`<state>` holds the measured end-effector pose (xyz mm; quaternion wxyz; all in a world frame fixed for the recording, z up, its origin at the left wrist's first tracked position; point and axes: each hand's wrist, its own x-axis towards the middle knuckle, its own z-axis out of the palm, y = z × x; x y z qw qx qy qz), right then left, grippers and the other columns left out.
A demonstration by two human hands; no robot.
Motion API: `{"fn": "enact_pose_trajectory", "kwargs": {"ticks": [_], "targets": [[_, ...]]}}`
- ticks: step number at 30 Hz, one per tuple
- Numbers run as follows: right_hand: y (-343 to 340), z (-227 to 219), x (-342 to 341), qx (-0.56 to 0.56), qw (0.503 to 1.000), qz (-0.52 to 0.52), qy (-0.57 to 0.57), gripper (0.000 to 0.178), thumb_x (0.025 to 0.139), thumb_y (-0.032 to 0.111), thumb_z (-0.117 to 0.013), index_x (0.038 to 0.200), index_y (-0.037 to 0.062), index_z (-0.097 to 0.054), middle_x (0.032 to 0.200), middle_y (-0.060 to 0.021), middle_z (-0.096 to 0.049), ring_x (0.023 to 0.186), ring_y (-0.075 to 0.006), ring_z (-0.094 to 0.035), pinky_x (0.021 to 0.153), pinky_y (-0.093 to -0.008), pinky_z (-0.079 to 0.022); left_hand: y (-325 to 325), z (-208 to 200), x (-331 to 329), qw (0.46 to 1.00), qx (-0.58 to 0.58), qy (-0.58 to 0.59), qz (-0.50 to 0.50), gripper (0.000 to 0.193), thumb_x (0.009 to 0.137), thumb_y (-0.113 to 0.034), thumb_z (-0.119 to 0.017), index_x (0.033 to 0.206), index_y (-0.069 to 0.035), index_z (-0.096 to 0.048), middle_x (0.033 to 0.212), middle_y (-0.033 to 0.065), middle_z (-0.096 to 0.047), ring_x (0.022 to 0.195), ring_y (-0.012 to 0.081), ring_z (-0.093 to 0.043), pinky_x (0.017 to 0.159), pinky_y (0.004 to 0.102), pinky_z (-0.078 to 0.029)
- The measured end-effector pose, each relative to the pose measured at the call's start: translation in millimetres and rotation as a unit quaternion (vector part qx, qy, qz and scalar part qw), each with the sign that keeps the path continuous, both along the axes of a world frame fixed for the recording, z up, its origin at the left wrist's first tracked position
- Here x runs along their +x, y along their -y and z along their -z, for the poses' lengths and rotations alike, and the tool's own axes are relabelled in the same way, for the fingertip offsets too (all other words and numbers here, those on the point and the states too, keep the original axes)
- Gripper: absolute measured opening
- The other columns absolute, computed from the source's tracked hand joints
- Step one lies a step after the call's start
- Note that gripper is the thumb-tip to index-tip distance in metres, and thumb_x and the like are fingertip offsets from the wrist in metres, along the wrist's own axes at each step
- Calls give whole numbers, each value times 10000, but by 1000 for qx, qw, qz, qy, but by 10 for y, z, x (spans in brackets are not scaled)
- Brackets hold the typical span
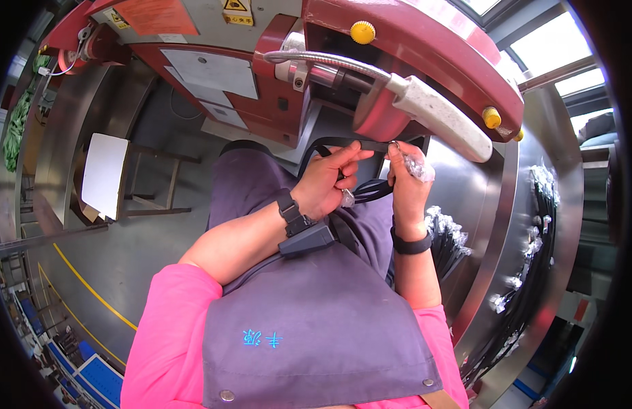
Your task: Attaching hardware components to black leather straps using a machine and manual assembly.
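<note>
A narrow black strap [376,146] runs between my two hands, just below a red machine's round pink-red wheel [374,112]. My left hand [326,180] pinches it near the thumb and fingertips, the other fingers curled. On the other side, my right hand [408,180] grips the strap's end, where a small metal-looking piece shows at the fingertips. Crumpled clear plastic wrap [418,168] sits against the right hand, and another bit of wrap [348,198] shows beneath the left. More of the black strap loops down between the hands above my lap.
Over my hands juts a whitish handle-shaped part [445,119] with a braided metal cable [329,58]. Black straps with plastic-wrapped ends [449,232] lie on the metal surface to the right; more straps [534,273] rest farther right. A stool [156,180] stands at left.
</note>
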<state>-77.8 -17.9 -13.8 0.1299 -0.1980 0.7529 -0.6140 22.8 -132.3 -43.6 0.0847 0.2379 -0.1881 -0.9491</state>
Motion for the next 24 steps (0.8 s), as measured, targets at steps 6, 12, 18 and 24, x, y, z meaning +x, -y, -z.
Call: {"fn": "enact_pose_trajectory", "kwargs": {"ticks": [6,12,18,24], "targets": [[2,49,-28,-20,1000,-2,11,167,888,135,-658,973,-6,-630,720,-18,-609,508,-38,-450,439,-197,-339,-6,5,-19,1000,1,5,-3,339,926,-250,-614,1047,67,-607,644,-50,-380,547,19,-315,442,180,-243],[-8,25,-12,-127,990,40,35,170,864,44,-653,1013,-1,-586,666,0,-545,521,-48,-457,461,-200,-356,-74,-11,-87,1000,12,-17,15,313,922,-253,-619,1043,36,-618,638,-58,-372,537,16,-316,440,176,-250],[-197,263,11,-228,973,27,-18,89,892,38,-589,931,64,-512,811,-30,-527,521,-68,-435,461,-203,-353,-208,-35,-63,998,44,-30,39,158,912,-202,-620,861,-53,-629,730,-25,-573,543,4,-378,417,166,-255],[-102,143,270,-265,963,-30,29,160,984,190,-494,909,49,-478,930,-76,-521,895,-183,-509,868,-366,-430,-339,280,-89,994,72,-4,84,92,914,-165,-601,912,-85,-555,784,24,-607,522,35,-391,397,175,-254]]}}
